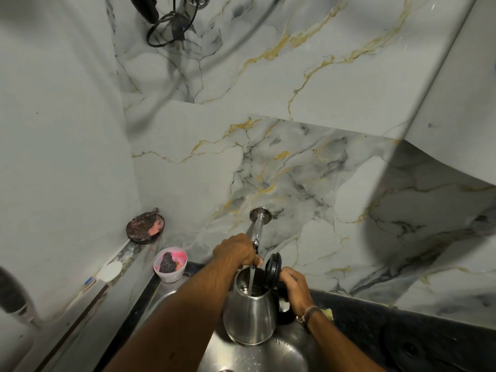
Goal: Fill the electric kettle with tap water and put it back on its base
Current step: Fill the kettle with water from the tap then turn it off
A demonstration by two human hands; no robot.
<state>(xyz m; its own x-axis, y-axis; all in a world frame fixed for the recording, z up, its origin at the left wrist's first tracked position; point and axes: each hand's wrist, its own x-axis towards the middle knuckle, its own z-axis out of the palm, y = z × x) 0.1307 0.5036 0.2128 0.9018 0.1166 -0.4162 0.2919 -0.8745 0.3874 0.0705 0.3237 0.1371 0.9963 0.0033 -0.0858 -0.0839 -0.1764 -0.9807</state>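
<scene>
A steel electric kettle [251,315] hangs over the sink [284,355], its black lid [272,267] flipped up. My right hand [294,289] grips its black handle on the right side. A chrome tap [258,229] sticks out of the marble wall, and a thin stream of water [251,280] falls from it into the kettle's open mouth. My left hand [236,251] is wrapped around the tap's handle just above the kettle. The round black kettle base [410,347] lies on the dark counter at the lower right.
A pink cup [170,264] with a dark scrubber stands on the sink's left rim. A round dark dish [145,228] with pink residue rests on the ledge behind it. Black cords and a plug [171,25] hang high on the wall. A white cabinet [456,103] overhangs at right.
</scene>
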